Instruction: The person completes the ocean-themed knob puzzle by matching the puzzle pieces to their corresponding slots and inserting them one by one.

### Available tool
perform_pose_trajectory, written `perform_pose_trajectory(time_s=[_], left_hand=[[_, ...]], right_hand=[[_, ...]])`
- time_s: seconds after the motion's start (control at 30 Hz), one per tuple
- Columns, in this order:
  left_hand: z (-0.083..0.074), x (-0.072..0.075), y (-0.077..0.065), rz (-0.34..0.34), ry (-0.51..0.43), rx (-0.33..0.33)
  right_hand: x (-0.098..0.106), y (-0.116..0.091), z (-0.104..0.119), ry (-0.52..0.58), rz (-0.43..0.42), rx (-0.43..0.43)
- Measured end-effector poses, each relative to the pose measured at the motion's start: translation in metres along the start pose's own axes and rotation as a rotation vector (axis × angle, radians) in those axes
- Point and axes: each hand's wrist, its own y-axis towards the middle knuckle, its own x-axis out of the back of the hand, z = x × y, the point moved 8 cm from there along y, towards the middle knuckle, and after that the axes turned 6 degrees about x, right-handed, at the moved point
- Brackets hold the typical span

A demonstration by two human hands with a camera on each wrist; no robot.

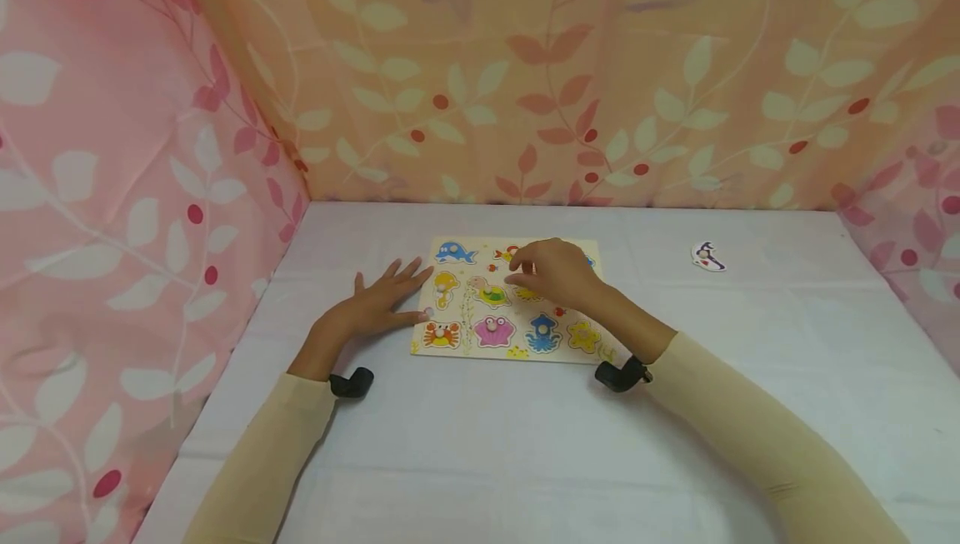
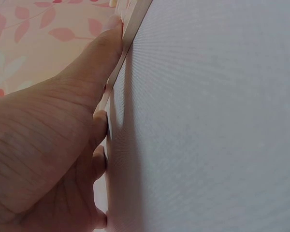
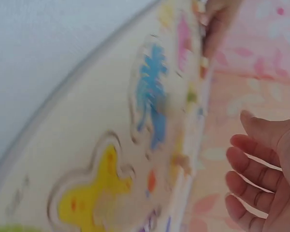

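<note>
A wooden sea-animal knob puzzle board point(image 1: 480, 276) lies flat on the white table. My left hand point(image 1: 382, 301) rests at its left edge with fingers spread, and the thumb point(image 2: 104, 46) touches that edge near the crab piece point(image 1: 441, 334). Over the upper middle of the board hovers my right hand point(image 1: 558, 271), its fingers loosely bent and nothing between them. Pieces seated there include a blue whale point(image 1: 455, 252), a turtle point(image 1: 491, 291), a pink shell point(image 1: 494, 331), a blue squid point(image 1: 543, 333) and a yellow starfish point(image 3: 89, 193). The right hand hides part of the upper right pieces.
A loose puzzle piece point(image 1: 707, 257) with a dark purple figure and a knob lies on the table point(image 1: 480, 452) to the right of the board. Patterned cloth point(image 1: 480, 111) hangs behind the table and along both sides. Each wrist wears a black camera.
</note>
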Motion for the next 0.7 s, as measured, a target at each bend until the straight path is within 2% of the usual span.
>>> perform_pose_trajectory(time_s=[0.37, 0.7], left_hand=[[-0.003, 0.001, -0.003, 0.005, -0.019, -0.002], [-0.006, 0.001, -0.003, -0.003, -0.006, -0.007]], right_hand=[[0.041, -0.037, -0.038, 0.076, -0.045, -0.097], [0.073, -0.068, -0.080, 0.075, -0.099, -0.206]])
